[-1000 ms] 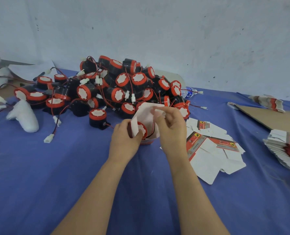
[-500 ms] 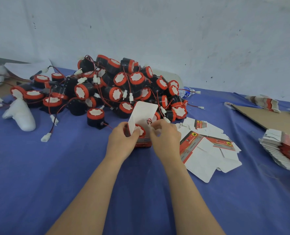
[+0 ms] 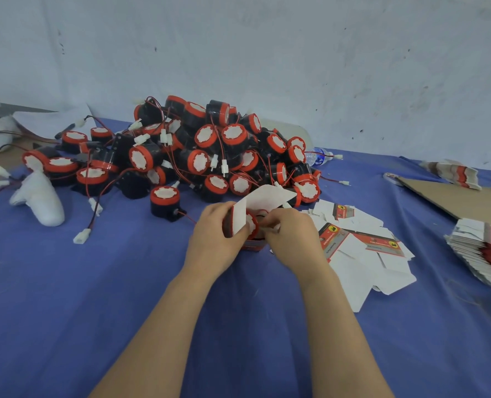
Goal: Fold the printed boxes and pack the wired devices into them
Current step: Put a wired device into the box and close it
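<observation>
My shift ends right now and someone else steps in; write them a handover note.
The left hand grips the open box on the cloth, one device inside.
The right hand pinches its wire at the box mouth, seemingly tucking it in.
Done: box folded, device in. Flaps not yet closed.
Left: close this box, then fold the flat boxes on the right and pack the pile behind. A stack of more flats lies far right.

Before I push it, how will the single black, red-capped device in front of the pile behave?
The black red-capped round device stands upright, cap up, so it probably slides rather than rolls. Its thin red wire may snag.
</observation>
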Demonstrator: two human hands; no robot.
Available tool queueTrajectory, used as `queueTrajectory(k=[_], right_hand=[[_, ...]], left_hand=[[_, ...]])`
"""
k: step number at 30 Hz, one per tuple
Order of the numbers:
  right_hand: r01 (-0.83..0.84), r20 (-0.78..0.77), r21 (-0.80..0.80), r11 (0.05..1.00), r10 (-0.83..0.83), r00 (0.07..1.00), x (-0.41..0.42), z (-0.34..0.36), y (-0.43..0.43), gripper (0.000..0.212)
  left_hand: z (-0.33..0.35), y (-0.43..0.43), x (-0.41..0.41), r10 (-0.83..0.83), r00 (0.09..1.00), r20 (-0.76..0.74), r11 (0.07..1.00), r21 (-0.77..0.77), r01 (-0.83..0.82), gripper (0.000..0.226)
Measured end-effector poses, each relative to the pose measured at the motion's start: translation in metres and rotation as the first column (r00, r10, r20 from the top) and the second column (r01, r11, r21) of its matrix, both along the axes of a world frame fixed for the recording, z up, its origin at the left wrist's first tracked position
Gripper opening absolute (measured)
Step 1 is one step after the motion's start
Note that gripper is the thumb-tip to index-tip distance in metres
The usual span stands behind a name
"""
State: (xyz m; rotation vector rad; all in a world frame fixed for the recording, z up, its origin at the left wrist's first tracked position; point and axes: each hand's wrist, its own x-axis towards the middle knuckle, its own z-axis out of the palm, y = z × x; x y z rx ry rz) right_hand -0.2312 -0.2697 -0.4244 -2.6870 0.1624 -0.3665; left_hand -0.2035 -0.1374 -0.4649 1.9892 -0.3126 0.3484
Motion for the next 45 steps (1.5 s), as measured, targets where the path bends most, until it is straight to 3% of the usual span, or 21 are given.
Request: queueTrajectory(k=[4, 7, 10, 13, 16, 19, 22, 23, 26, 31, 34, 35, 38, 42, 45], right_hand=[[-0.008, -0.091, -0.052, 0.999, 0.004, 0.996, 0.003, 0.0, 0.005, 0.03], [-0.065, 0.011, 0.047, 0.997, 0.065, 0.998, -0.001, -0.004, 0.003, 0.031], [0.035, 0.171, 0.277, 0.96, -0.085, 0.982, 0.001, -0.009, 0.004, 0.021], [0.156, 0.3, 0.349, 0.924, -0.268, 0.916, 0.005, -0.015, -0.003, 0.015], [0.198, 0.241, 0.558, 0.806, -0.385, 0.891, 0.006, -0.018, -0.017, 0.017], [0.045, 0.175, 0.742, 0.669, -0.257, 0.95, 0.006, -0.02, -0.014, 0.031], [0.017, 0.115, 0.721, 0.693, -0.143, 0.983, 0.008, -0.026, -0.004, 0.023], [0.016, 0.072, 0.761, 0.648, -0.109, 0.991, 0.008, -0.027, -0.002, 0.013], [0.011, 0.003, 0.874, 0.487, -0.028, 1.0, 0.006, -0.028, -0.006, 0.029], [-0.043, 0.018, 0.939, 0.341, 0.074, 0.997, 0.002, -0.025, -0.007, 0.024], [-0.049, 0.046, 0.947, 0.319, 0.015, 0.999, 0.003, -0.023, -0.009, 0.019], [-0.053, 0.053, 0.952, 0.3, 0.007, 0.999, 0.002, -0.022, -0.008, 0.017], [-0.12, 0.109, 0.928, 0.352, 0.05, 0.993, 0.002, -0.021, -0.005, 0.018], [-0.275, 0.216, 0.915, 0.294, 0.218, 0.952, 0.0, -0.018, 0.002, 0.016], [-0.247, 0.195, 0.936, 0.252, 0.213, 0.957, -0.001, -0.01, 0.001, 0.029]], left_hand=[[0.0, -0.001, 0.0, -0.014, 1.0, 0.009, 1.0, 0.009, 0.014, 0.048], [0.0, -0.001, 0.0, 0.003, 0.999, -0.033, 1.0, -0.019, -0.004, 0.047], [-0.001, -0.001, 0.0, 0.008, 0.999, -0.036, 1.0, -0.024, -0.009, 0.04], [-0.003, 0.0, 0.002, 0.012, 0.998, -0.059, 0.999, -0.049, -0.015, 0.038], [-0.005, 0.0, 0.004, 0.01, 0.996, -0.09, 0.998, -0.058, -0.015, 0.041], [-0.006, 0.001, 0.003, -0.015, 0.996, -0.092, 0.996, -0.092, 0.006, 0.039], [-0.003, 0.001, 0.001, -0.074, 0.992, -0.098, 0.982, -0.178, 0.055, 0.03], [-0.001, 0.001, 0.0, -0.094, 0.99, -0.106, 0.974, -0.216, 0.069, 0.03], [0.004, 0.002, 0.0, -0.149, 0.981, -0.123, 0.934, -0.344, 0.098, 0.028], [0.008, 0.004, -0.002, -0.362, 0.904, -0.226, 0.833, -0.515, 0.205, 0.021], [0.013, 0.002, -0.004, -0.558, 0.789, -0.257, 0.704, -0.649, 0.287, 0.057], [0.013, 0.0, -0.004, -0.567, 0.782, -0.261, 0.686, -0.675, 0.273, 0.059], [0.012, -0.005, -0.005, -0.419, 0.875, -0.242, 0.748, -0.638, 0.182, 0.022], [0.01, 0.0, 0.0, -0.248, 0.945, -0.214, 0.787, -0.613, 0.068, 0.029], [0.009, 0.002, 0.002, -0.228, 0.96, -0.161, 0.827, -0.552, 0.104, 0.035]])
